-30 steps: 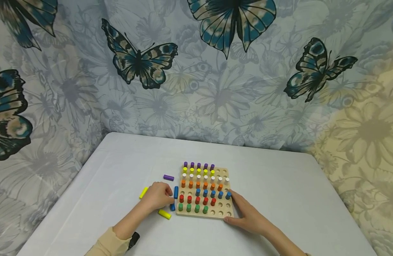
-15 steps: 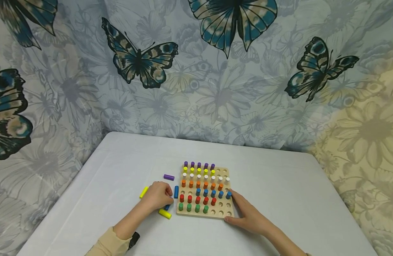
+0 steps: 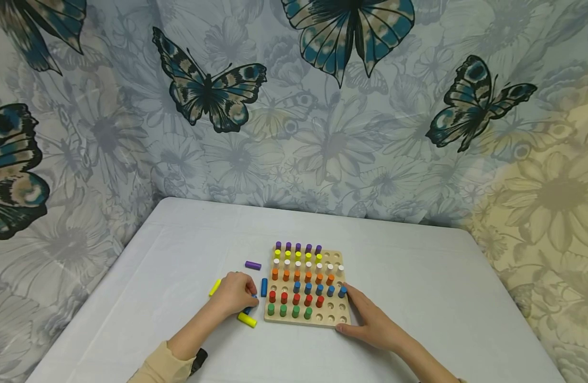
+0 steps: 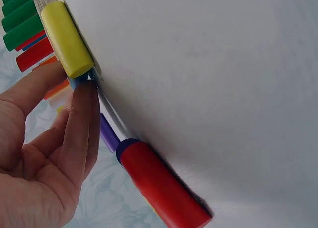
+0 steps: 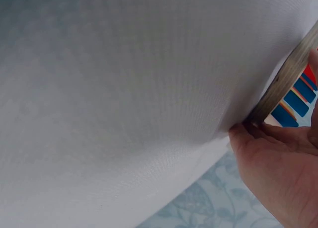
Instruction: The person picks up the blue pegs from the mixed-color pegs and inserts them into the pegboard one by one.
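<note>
My left hand (image 3: 235, 293) is beside the left edge of the wooden pegboard (image 3: 325, 319). Its thumb and fingertips pinch a blue peg (image 4: 78, 82), mostly hidden behind a yellow peg (image 4: 67, 39) in the left wrist view. Another blue peg (image 3: 263, 288) lies along the board's left side. My right hand (image 3: 372, 322) holds the board's near right corner, thumb at the front and fingers along the right side. Standing in the board are rows of purple, yellow, white, orange, blue, red and green pegs. Two holes at the left of the blue row are bare.
Loose on the white table (image 3: 418, 282) lie a purple peg (image 3: 253, 265) and a yellow peg (image 3: 215, 288), left of the board. A red peg (image 4: 164, 183) shows close up in the left wrist view. Butterfly-patterned cloth (image 3: 294, 133) hangs behind the table.
The blue peg at my left fingertips has shifted a little left, away from the board. My right hand stays at the board's corner.
</note>
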`<state>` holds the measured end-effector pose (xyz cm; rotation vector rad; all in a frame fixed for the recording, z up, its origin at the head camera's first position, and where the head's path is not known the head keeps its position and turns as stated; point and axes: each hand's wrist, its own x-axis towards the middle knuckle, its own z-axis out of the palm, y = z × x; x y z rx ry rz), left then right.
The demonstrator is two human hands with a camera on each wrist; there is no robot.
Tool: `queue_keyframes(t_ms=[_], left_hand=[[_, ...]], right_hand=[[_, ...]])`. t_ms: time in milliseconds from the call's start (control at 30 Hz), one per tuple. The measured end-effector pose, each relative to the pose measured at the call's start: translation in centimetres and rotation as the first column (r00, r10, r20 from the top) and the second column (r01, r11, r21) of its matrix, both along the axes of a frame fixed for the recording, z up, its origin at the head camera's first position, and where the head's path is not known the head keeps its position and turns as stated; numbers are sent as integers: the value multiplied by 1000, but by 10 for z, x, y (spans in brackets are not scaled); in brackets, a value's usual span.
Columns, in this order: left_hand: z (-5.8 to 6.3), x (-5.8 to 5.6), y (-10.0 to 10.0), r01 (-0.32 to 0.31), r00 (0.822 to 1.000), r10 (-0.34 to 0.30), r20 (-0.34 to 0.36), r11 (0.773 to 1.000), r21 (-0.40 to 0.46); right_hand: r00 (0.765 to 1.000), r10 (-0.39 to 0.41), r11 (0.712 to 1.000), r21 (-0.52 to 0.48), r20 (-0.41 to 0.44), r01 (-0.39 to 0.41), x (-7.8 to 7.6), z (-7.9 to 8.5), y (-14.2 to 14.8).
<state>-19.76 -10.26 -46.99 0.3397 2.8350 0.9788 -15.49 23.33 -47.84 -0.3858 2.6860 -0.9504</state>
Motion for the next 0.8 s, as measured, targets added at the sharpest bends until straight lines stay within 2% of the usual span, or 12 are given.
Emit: queue_keyframes(t_ms=[267,433,633,800], left_hand=[[1,2,-2,8,1000,-7,-13,999,53],[0,1,-3,1,1000,-1,-3,992,123],[-3,-1,-4,-29,999,22,35,973,228],[-3,-3,-4,-37,999,28,32,953,302]], right_hand=[[1000,-1,1000,0,2,1,0,-1,0],[1000,4,1000,-2,-3,-4,0,-2,1],[1000,4,1000,-2,-5,-4,0,-2,1],[1000,1,1000,-10,0,-1,0,-2,0]])
